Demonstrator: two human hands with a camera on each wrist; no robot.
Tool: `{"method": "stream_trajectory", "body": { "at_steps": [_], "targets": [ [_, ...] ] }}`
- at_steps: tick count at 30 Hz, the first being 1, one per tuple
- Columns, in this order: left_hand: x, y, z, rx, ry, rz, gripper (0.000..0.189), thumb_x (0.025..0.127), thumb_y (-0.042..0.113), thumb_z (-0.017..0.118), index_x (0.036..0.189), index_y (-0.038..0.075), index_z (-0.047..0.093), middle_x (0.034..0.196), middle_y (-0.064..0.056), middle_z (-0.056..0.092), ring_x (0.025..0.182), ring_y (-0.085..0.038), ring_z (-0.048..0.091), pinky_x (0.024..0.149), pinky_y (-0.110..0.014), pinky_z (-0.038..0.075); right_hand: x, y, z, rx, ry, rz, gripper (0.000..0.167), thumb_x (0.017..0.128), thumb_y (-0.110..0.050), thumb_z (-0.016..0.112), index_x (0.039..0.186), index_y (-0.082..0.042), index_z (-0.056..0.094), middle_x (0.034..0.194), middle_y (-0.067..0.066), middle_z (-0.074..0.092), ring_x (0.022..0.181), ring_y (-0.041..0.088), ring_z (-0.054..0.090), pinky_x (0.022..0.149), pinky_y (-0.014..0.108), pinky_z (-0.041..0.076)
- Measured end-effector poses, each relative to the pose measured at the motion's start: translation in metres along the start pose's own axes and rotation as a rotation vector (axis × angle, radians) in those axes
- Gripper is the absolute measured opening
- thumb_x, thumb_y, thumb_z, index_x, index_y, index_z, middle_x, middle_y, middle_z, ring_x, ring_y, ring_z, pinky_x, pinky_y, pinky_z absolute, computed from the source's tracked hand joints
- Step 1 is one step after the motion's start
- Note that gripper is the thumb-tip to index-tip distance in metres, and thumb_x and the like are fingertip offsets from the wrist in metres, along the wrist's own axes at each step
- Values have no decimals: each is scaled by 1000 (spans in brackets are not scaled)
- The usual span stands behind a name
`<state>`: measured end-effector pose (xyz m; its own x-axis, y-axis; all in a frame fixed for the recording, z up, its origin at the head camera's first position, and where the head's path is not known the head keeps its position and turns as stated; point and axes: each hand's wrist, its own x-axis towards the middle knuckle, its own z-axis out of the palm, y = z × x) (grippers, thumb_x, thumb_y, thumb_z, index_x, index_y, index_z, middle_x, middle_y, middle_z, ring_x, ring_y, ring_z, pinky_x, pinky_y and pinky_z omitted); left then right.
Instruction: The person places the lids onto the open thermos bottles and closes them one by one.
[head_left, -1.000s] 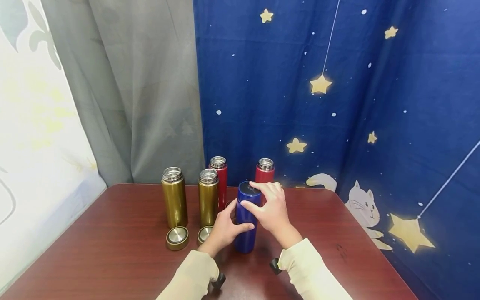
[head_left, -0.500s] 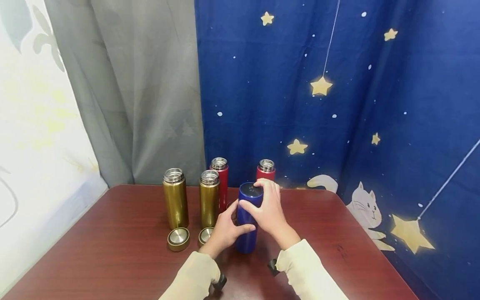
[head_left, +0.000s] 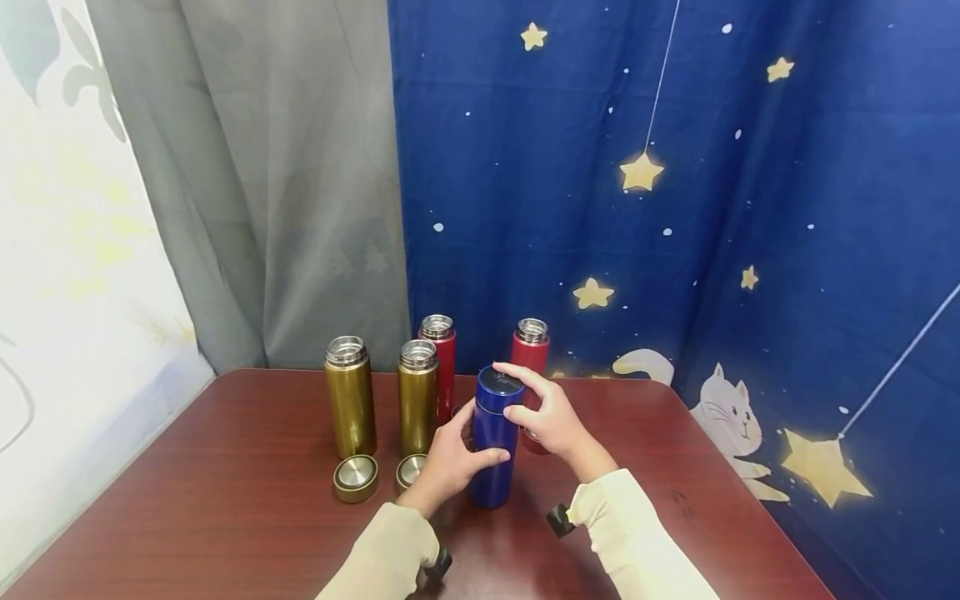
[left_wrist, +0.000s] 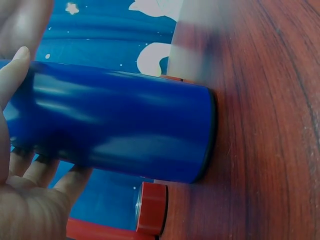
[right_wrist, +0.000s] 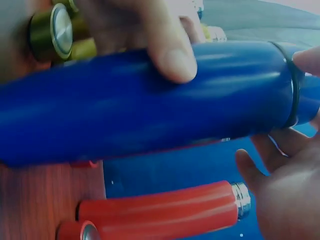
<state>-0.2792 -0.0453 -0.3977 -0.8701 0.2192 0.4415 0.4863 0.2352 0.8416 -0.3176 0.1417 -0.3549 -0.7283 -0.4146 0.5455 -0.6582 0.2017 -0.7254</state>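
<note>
A blue thermos flask (head_left: pixel 491 479) stands on the table, with its blue lid (head_left: pixel 500 382), dark on top, seated on it. My left hand (head_left: pixel 448 460) grips the flask's body around the middle, thumb on the near side; in the left wrist view its fingers curl under the blue wall (left_wrist: pixel 125 125). At the top, my right hand (head_left: pixel 555 421) holds the lid, its thumb near the seam and its fingers reaching over the rim. A dark seam between lid and body shows in the right wrist view, where the thumb (right_wrist: pixel 305 60) touches close to it.
Two gold flasks (head_left: pixel 350 408) without lids stand on the left, their gold lids (head_left: pixel 356 477) in front of them. Behind are two lidless red flasks (head_left: pixel 530 354), with a red lid (left_wrist: pixel 152 207) near one. The brown table (head_left: pixel 225 500) ends at the curtains.
My right hand has shifted around the blue lid, its thumb moving rightward and the wrist swinging to the right. The left hand and the flask stay in place.
</note>
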Motion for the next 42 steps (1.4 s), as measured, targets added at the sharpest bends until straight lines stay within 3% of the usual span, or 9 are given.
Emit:
{"method": "stream_trajectory", "body": {
  "at_steps": [8, 21, 26, 28, 30, 33, 37, 39, 42],
  "targets": [
    [0, 1, 0, -4, -10, 3, 79, 81, 15, 80, 147, 3, 39, 129, -18, 59, 111, -34, 62, 91, -49, 50, -3, -2, 1, -320, 117, -57, 56, 81, -30, 78, 134, -26, 59, 126, -3, 62, 114, 17, 51, 92, 50, 47],
    [-1, 1, -2, -1, -10, 14, 77, 81, 15, 80, 146, 2, 39, 130, -19, 59, 111, -35, 62, 91, -49, 51, -2, -8, 29, -752, 429, -199, 60, 73, -53, 79, 115, -13, 66, 96, 3, 62, 89, 20, 50, 80, 40, 43],
    [0, 2, -4, -9, -20, 18, 76, 81, 15, 80, 145, 2, 40, 130, -18, 58, 111, -35, 62, 90, -49, 51, -1, -13, 34, -850, 467, -199, 64, 71, -57, 79, 112, -11, 65, 95, 5, 61, 87, 23, 50, 76, 41, 43],
    [-1, 3, -4, -8, -23, 12, 76, 81, 15, 80, 145, 2, 40, 131, -18, 58, 112, -36, 61, 91, -49, 51, -1, -14, 33, -815, 429, -146, 65, 72, -58, 78, 115, -11, 62, 99, 5, 61, 91, 23, 49, 78, 41, 44],
    [-1, 2, -5, -11, -31, 6, 77, 82, 14, 79, 146, 2, 39, 131, -18, 58, 113, -36, 61, 91, -49, 50, -2, -14, 31, -683, 350, -66, 65, 74, -55, 77, 120, -14, 56, 105, 5, 58, 96, 21, 49, 81, 40, 47],
    [1, -3, -4, -23, -48, 6, 77, 82, 13, 79, 147, 2, 38, 131, -18, 57, 113, -36, 61, 90, -49, 51, -2, -10, 25, -354, 198, 37, 62, 82, -41, 76, 132, -19, 47, 119, 5, 54, 107, 21, 52, 87, 41, 51],
    [7, -23, -1, -57, -81, 9, 80, 82, 14, 79, 149, 5, 36, 133, -16, 57, 113, -34, 61, 90, -49, 51, 0, -2, 12, 57, -2, 49, 61, 88, -16, 70, 143, -18, 43, 133, 12, 51, 117, 31, 55, 92, 47, 51],
    [10, -34, 0, -64, -93, 0, 81, 82, 16, 80, 150, 10, 36, 133, -13, 57, 113, -32, 61, 90, -48, 51, 1, 1, 6, 153, -76, 33, 59, 89, -10, 66, 144, -14, 44, 135, 14, 52, 118, 34, 55, 93, 46, 50],
    [12, -41, -1, -73, -106, -4, 80, 81, 21, 80, 149, 13, 37, 130, -10, 59, 113, -29, 62, 90, -46, 52, 2, 0, 0, 152, -124, 29, 54, 90, -13, 66, 142, -14, 49, 134, 11, 55, 116, 31, 57, 93, 43, 50]
  ]
}}
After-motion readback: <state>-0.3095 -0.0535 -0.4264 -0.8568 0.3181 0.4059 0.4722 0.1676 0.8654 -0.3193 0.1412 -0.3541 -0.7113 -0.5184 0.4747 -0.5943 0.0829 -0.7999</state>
